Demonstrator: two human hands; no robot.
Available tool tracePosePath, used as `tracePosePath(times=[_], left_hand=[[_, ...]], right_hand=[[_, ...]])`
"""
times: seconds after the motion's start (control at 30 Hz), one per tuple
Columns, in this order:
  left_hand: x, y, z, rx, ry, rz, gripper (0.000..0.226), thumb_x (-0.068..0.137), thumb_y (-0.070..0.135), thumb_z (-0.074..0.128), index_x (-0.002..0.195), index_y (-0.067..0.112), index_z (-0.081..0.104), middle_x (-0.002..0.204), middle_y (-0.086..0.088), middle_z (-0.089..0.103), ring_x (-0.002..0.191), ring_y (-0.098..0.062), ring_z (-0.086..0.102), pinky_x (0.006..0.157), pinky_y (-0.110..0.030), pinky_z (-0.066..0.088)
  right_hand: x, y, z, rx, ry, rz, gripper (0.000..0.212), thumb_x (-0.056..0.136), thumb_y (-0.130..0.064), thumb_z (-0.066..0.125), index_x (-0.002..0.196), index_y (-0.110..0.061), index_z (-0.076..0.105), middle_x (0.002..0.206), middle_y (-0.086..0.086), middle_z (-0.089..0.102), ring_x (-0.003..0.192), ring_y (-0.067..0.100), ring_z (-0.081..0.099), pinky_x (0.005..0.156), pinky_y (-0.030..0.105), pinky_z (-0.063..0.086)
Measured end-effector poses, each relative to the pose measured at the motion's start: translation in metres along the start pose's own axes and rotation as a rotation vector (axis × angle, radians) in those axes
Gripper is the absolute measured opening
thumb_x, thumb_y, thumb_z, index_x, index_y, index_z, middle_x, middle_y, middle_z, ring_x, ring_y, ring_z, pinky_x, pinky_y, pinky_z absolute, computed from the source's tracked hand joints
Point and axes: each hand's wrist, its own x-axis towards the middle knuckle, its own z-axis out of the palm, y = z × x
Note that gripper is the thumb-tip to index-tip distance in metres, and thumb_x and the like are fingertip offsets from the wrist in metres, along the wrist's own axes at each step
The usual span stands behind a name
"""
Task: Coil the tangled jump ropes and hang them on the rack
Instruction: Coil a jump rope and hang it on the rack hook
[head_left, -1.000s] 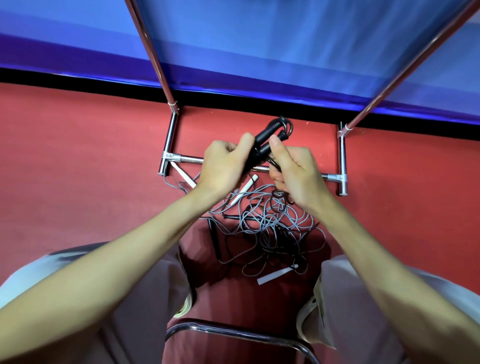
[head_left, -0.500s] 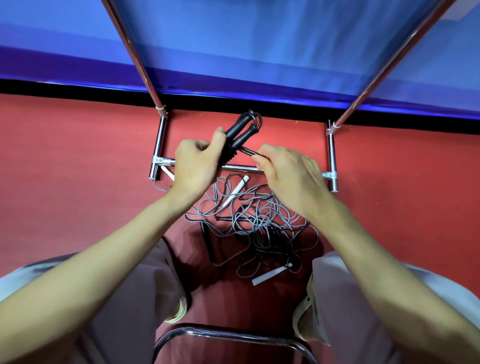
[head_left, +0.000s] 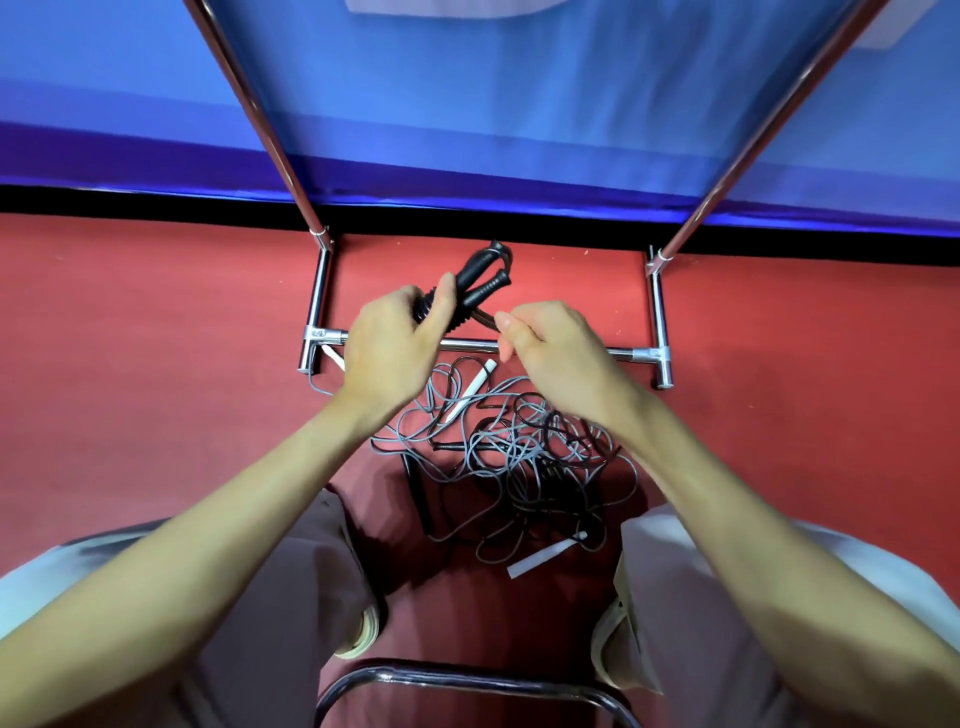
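Observation:
My left hand (head_left: 396, 347) grips the two black handles (head_left: 480, 281) of a jump rope, side by side and pointing up and away. My right hand (head_left: 553, 353) pinches that rope's black cord (head_left: 485, 320) just beside the handles. Below the hands a tangle of grey and black ropes (head_left: 511, 452) lies on the red floor, with white handles (head_left: 467, 392) and a loose black handle (head_left: 418, 491) among it. The chrome rack's base bar (head_left: 631, 355) runs across behind my hands, and its two uprights (head_left: 270, 135) rise towards the top corners.
A blue wall with a black skirting (head_left: 156, 200) stands behind the rack. My knees in light trousers (head_left: 291, 587) flank the pile. A chrome chair rail (head_left: 467, 680) curves across the bottom. Open red floor (head_left: 130, 364) lies on both sides of the rack.
My right hand has slid off the handles and now pinches the cord beside them. My left hand keeps the handles. The view has tilted up a little.

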Motion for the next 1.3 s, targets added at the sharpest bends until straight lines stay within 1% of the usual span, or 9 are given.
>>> tracePosePath(times=[0.27,0.47,0.63,0.8,0.9,0.97,1.07,1.2,1.3], left_hand=[[-0.023,0.0,0.012,0.071,-0.375,0.271,0.015,0.103,0.026,0.031,0.098,0.013,0.037,0.089,-0.008,0.047,0.078,-0.03,0.046,0.072,-0.041,0.037],[-0.021,-0.011,0.015,0.33,-0.316,0.478,0.046,0.099,0.02,0.047,0.139,0.0,0.038,0.103,-0.017,0.051,0.088,-0.036,0.049,0.08,-0.047,0.042],[-0.021,-0.01,0.01,0.432,-0.219,0.598,0.056,0.084,0.02,0.071,0.133,0.001,0.053,0.091,-0.019,0.058,0.078,-0.038,0.054,0.067,-0.043,0.048],[-0.016,-0.003,0.003,0.295,-0.064,0.67,0.059,0.072,0.021,0.083,0.124,0.005,0.062,0.085,-0.015,0.054,0.072,-0.034,0.055,0.06,-0.036,0.046],[-0.007,0.005,-0.006,0.006,-0.2,0.403,0.056,0.068,0.041,0.082,0.116,0.019,0.064,0.087,-0.002,0.051,0.078,-0.019,0.053,0.07,-0.031,0.045],[0.0,0.015,-0.014,-0.334,-0.337,0.099,0.045,0.068,0.058,0.073,0.091,0.021,0.062,0.075,0.002,0.054,0.066,-0.013,0.053,0.062,-0.028,0.043],[0.008,0.022,-0.024,-0.64,-0.641,-0.346,0.061,0.09,0.07,0.039,0.077,0.013,0.057,0.066,-0.006,0.054,0.053,-0.02,0.054,0.046,-0.021,0.04],[0.005,0.022,-0.026,-0.741,-0.987,-0.469,0.068,0.09,0.069,0.03,0.087,0.009,0.063,0.071,-0.013,0.062,0.05,-0.026,0.062,0.045,-0.029,0.053],[0.002,0.022,-0.021,-0.803,-0.95,-0.45,0.06,0.093,0.062,0.033,0.084,0.008,0.058,0.063,-0.011,0.049,0.037,-0.017,0.043,0.036,-0.018,0.029]], right_hand=[[0.0,0.014,-0.005,0.511,-0.119,0.219,0.041,0.106,-0.019,0.033,0.071,-0.008,0.051,0.038,-0.014,0.03,0.032,0.001,0.022,0.034,0.015,0.018],[0.001,0.017,0.0,0.607,-0.149,0.31,0.04,0.104,-0.025,0.031,0.081,-0.002,0.055,0.041,-0.013,0.029,0.035,0.003,0.02,0.035,0.017,0.017],[0.0,0.013,0.003,0.573,-0.053,0.422,0.059,0.096,-0.057,0.042,0.073,-0.005,0.056,0.037,-0.012,0.031,0.033,0.006,0.021,0.035,0.017,0.016],[0.008,0.01,0.0,0.609,0.053,0.425,0.046,0.099,-0.038,0.049,0.065,-0.006,0.051,0.032,-0.011,0.033,0.028,0.004,0.021,0.033,0.016,0.012],[0.012,0.012,-0.008,0.597,0.073,0.32,0.049,0.099,-0.034,0.05,0.061,-0.004,0.052,0.034,-0.01,0.03,0.029,0.005,0.02,0.033,0.016,0.013],[0.013,0.014,-0.01,0.523,0.073,0.24,0.052,0.099,-0.034,0.05,0.056,-0.006,0.054,0.035,-0.008,0.029,0.031,0.005,0.021,0.034,0.016,0.016],[0.01,0.014,-0.007,0.435,0.037,0.057,0.054,0.101,-0.034,0.048,0.052,-0.014,0.058,0.034,-0.013,0.029,0.033,0.003,0.022,0.04,0.012,0.02],[0.007,0.01,-0.003,0.362,-0.002,-0.108,0.051,0.101,-0.03,0.047,0.052,-0.023,0.054,0.037,-0.014,0.031,0.038,0.003,0.026,0.047,0.018,0.02],[0.007,0.014,-0.003,0.378,-0.024,-0.138,0.043,0.103,-0.027,0.043,0.063,-0.016,0.054,0.038,-0.015,0.034,0.038,0.002,0.031,0.046,0.014,0.023]])
